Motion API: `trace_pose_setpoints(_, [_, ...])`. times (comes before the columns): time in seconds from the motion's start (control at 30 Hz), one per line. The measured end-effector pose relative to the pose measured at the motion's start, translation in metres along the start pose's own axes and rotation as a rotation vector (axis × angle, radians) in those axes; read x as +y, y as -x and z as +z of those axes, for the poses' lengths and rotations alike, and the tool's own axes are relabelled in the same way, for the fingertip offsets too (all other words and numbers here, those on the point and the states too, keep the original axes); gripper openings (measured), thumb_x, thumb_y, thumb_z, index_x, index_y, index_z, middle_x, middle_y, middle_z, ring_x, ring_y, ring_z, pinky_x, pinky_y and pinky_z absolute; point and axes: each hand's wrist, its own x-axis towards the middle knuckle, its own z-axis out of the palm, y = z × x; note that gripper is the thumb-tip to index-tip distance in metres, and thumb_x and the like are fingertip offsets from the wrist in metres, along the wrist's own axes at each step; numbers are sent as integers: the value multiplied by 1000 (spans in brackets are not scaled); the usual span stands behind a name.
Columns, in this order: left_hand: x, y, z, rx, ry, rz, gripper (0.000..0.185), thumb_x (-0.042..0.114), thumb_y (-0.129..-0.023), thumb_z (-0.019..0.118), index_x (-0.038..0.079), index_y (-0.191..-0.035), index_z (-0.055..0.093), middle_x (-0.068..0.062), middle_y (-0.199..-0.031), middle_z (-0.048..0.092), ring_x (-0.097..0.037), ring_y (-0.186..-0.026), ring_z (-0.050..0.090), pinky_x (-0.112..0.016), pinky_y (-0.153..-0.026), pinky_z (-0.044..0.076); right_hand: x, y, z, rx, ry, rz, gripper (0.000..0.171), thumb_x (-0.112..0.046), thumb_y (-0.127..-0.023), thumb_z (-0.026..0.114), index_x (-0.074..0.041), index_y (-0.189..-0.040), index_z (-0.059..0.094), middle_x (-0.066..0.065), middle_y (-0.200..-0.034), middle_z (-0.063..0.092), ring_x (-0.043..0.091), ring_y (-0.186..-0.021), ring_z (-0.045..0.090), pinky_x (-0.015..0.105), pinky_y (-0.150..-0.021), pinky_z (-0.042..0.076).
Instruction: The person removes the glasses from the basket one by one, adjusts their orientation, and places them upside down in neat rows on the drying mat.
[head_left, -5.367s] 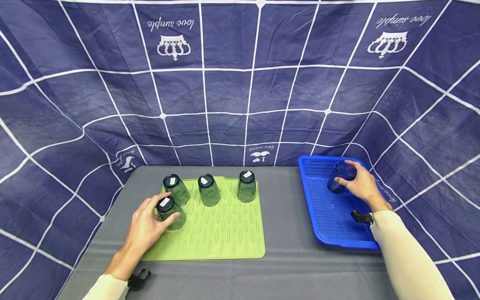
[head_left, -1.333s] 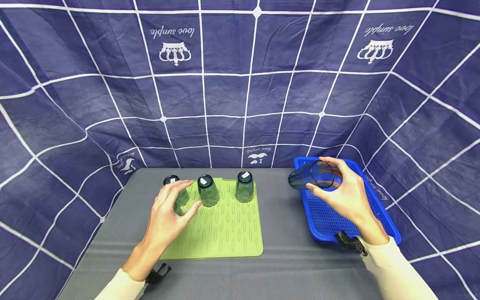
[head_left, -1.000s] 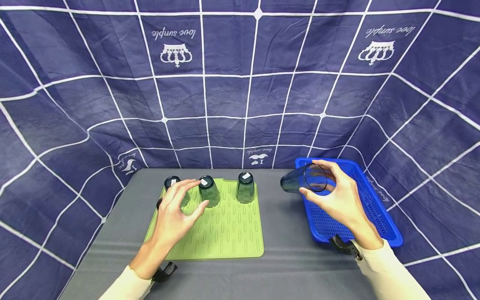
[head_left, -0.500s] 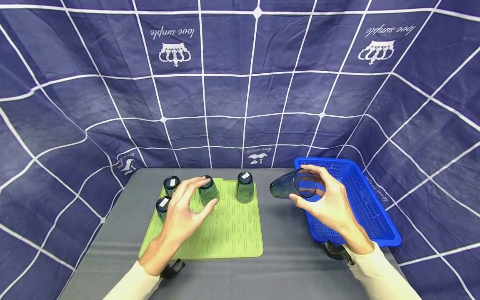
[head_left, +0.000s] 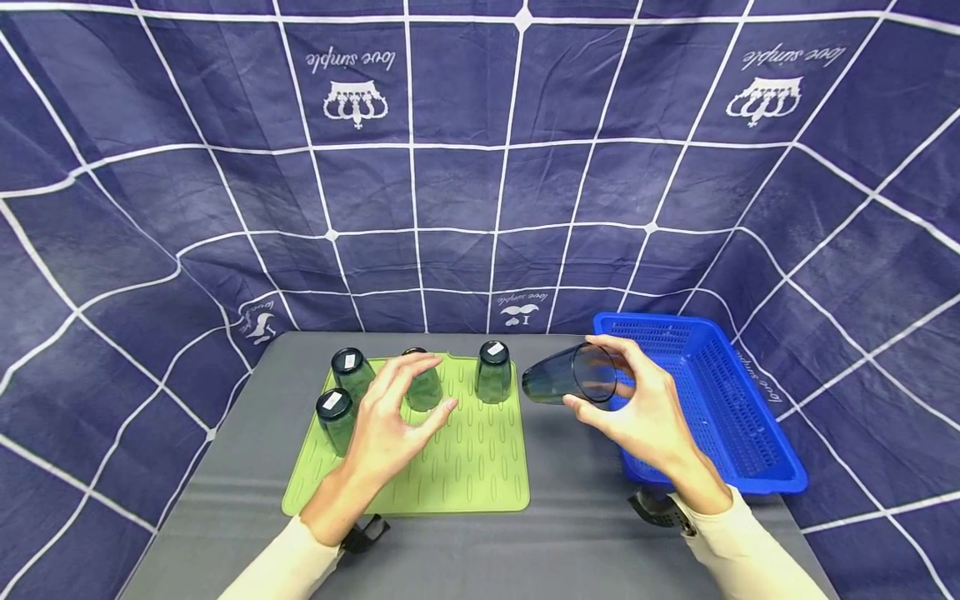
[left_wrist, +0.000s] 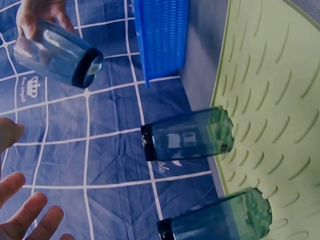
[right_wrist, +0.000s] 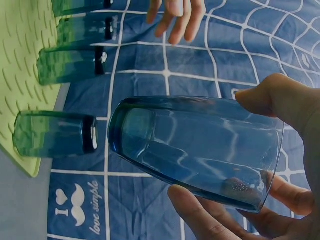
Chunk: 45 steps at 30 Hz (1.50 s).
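Note:
My right hand point(head_left: 637, 404) grips a clear blue-grey drinking glass point(head_left: 558, 377) near its rim. The glass lies sideways in the air, base to the left, between the green mat point(head_left: 472, 475) and the basket. In the right wrist view, thumb and fingers pinch this glass point(right_wrist: 195, 150) on opposite sides. My left hand point(head_left: 393, 425) hovers over the mat with fingers apart and nothing between them. Several matching glasses stand upside down there: one at the front left point(head_left: 335, 421), and a back row of left point(head_left: 352, 372), middle point(head_left: 424, 390), partly behind my left fingers, and right point(head_left: 492, 372).
A blue plastic basket point(head_left: 776, 425) with perforated walls stands on the right of the grey table point(head_left: 555, 533). Blue cloth point(head_left: 457, 192) with white lines hangs behind and at both sides. White labels show on several upturned glass bases.
My left hand has let go of the front-left glass and moved right. My right hand has lifted its glass out of the basket and carried it left, tipped on its side.

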Motion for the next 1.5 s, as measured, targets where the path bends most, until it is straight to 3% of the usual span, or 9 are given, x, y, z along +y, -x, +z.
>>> trace_pose_setpoints(0.23, [6, -3, 10, -15, 35, 22, 62, 24, -91, 101, 14, -147, 77, -6, -149, 77, -30, -142, 72, -40, -126, 54, -4, 1, 9, -1, -7, 8, 85, -2, -78, 107, -13, -153, 69, 8, -137, 79, 3, -122, 75, 23, -93, 71])
trace_pose_setpoints(0.57, [16, -7, 26, -77, 94, 43, 66, 24, -91, 100, 15, -151, 74, -7, -152, 73, -29, -144, 70, -46, -125, 57, -10, 2, 18, -19, -117, 24, 86, 5, -78, 105, -14, -153, 68, 6, -147, 76, 8, -126, 77, 29, -96, 72])
trace_pose_setpoints(0.8, [21, -7, 34, -136, 110, 62, 77, 29, -89, 103, 21, -158, 69, -6, -159, 69, -28, -150, 66, -52, -126, 57, -12, 3, 26, -35, -182, 12, 84, 9, -78, 103, -5, -153, 66, 10, -147, 74, 8, -127, 78, 31, -96, 72])
trace_pose_setpoints(0.97, [24, -8, 38, -152, 128, 74, 84, 30, -87, 105, 20, -160, 67, -6, -162, 68, -29, -152, 66, -57, -125, 58, -14, 4, 32, -45, -236, 11, 84, 10, -79, 101, 0, -154, 64, 15, -146, 73, 8, -128, 78, 33, -97, 73])
trace_pose_setpoints(1.17, [27, -8, 45, -187, 182, 61, 89, 32, -85, 107, 20, -162, 65, -3, -163, 67, -26, -154, 65, -51, -129, 56, -15, 8, 35, -50, -280, 20, 83, 12, -81, 98, -2, -155, 63, 16, -146, 73, 7, -128, 78, 33, -95, 73])
trace_pose_setpoints(1.5, [34, -6, 50, -211, 228, 74, 94, 32, -85, 107, 27, -167, 62, 0, -165, 66, -24, -153, 66, -44, -130, 55, -17, 10, 40, -81, -334, 13, 82, 13, -83, 95, 5, -157, 59, 20, -148, 71, 9, -129, 78, 35, -95, 74])
